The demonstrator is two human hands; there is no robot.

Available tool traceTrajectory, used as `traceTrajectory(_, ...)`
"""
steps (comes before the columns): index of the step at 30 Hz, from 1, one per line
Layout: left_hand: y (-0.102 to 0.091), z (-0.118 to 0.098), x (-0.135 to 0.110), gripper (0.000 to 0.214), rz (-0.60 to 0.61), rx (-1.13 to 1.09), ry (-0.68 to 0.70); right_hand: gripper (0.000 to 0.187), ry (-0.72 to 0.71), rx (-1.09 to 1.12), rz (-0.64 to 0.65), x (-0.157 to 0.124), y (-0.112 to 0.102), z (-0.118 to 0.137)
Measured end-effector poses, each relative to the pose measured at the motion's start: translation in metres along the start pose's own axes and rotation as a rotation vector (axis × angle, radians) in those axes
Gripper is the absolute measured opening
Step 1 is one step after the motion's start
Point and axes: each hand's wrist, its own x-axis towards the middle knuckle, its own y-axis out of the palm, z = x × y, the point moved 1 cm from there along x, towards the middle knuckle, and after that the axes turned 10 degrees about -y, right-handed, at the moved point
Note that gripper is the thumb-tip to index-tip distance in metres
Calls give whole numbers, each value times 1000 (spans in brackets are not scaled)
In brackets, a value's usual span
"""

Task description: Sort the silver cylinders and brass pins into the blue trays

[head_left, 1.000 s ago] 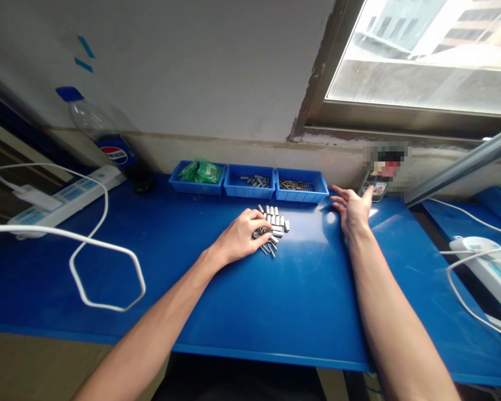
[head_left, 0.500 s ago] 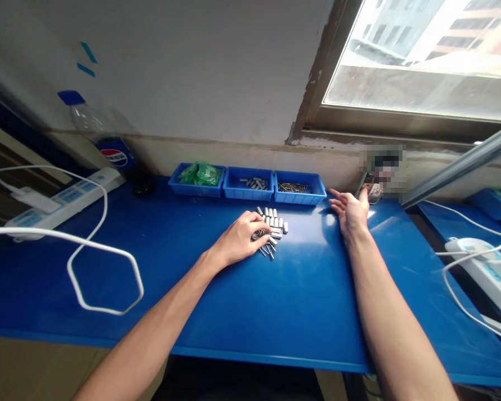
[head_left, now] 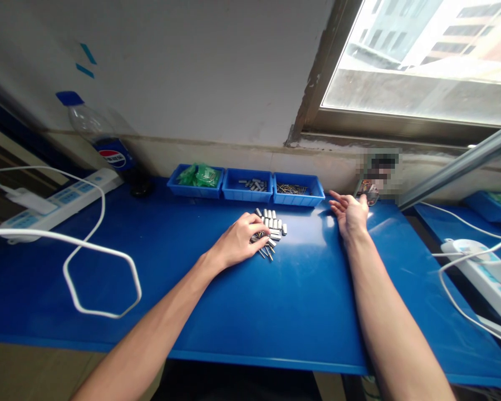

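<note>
My left hand (head_left: 242,238) rests on the table at a small pile, its fingers curled and the thumb close to the forefinger. What lies between the fingertips is partly hidden. Short silvery metal cylinders (head_left: 273,224) stand or lie in rough rows beside the fingers. Several thin pins with brass-coloured tips (head_left: 267,253) spread out below the thumb. Farther right, my right hand (head_left: 350,214) is open, palm turned up and fingers apart. Its thumb is at the lower part of a phone (head_left: 368,190) leaning on the wall, its upper screen pixelated.
Three blue bins line the wall: one with green plastic bags (head_left: 198,175), one with metal cylinders (head_left: 254,185), one with pins (head_left: 291,189). A cola bottle (head_left: 114,156), a white power strip (head_left: 62,203) and a looped cable (head_left: 137,278) are at left. Another strip (head_left: 484,262) lies right.
Both hands hold almost the same place and pose. The whole view has shifted very slightly.
</note>
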Motion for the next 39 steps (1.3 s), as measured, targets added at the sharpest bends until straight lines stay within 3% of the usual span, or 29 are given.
traceTrajectory(19, 0, 2, -1, 7, -19, 29, 16, 106, -54, -43, 102, 0, -1, -5)
traceTrajectory(25, 0, 2, 0, 5, -25, 65, 7, 106, -214, -100, 84, -9, 0, -3)
traceTrajectory(27, 0, 2, -1, 6, -34, 78, -6, 95, -327, -157, 104, -21, 5, 0)
traceTrajectory(29, 0, 2, -1, 9, -42, 81, -27, 66, -444, -222, 175, -37, 14, 6)
traceTrajectory(31, 0, 2, -2, 12, -47, 72, -49, 33, -504, -278, 337, -57, 25, 12)
traceTrajectory(32, 0, 2, -2, 12, -48, 67, -59, 27, -541, -314, 407, -66, 31, 15)
traceTrajectory(39, -2, 3, -3, 15, -48, 45, -76, 20, -704, -481, 672, -107, 54, 24)
